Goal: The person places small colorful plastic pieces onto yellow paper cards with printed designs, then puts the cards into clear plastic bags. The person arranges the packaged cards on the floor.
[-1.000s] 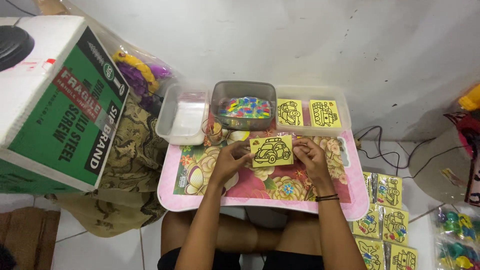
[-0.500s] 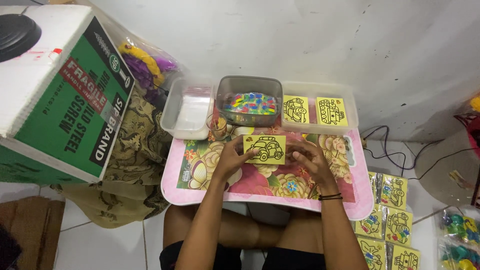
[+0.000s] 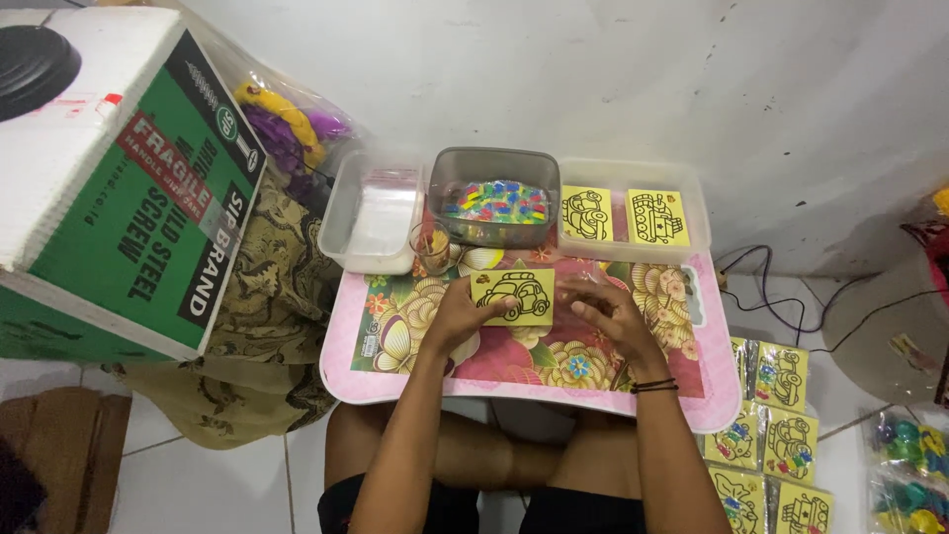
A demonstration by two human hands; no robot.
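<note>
Here the left hand pinches the yellow card near the bench's far edge; right hand, open, hovers beside it. Card best kept flat.

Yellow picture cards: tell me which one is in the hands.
The car card on the flowered tray, pinched by the left hand; the other two lie in the clear bin.

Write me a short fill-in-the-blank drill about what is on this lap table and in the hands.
1. The left hand holds a yellow card with a line drawing of a ____.
2. The clear tray at the far right of the table holds ____ yellow cards.
3. The grey tub is full of small ____ pieces in many colours.
4. The right hand has a dark band on its ____.

Missing words: car; two; plastic; wrist
</note>
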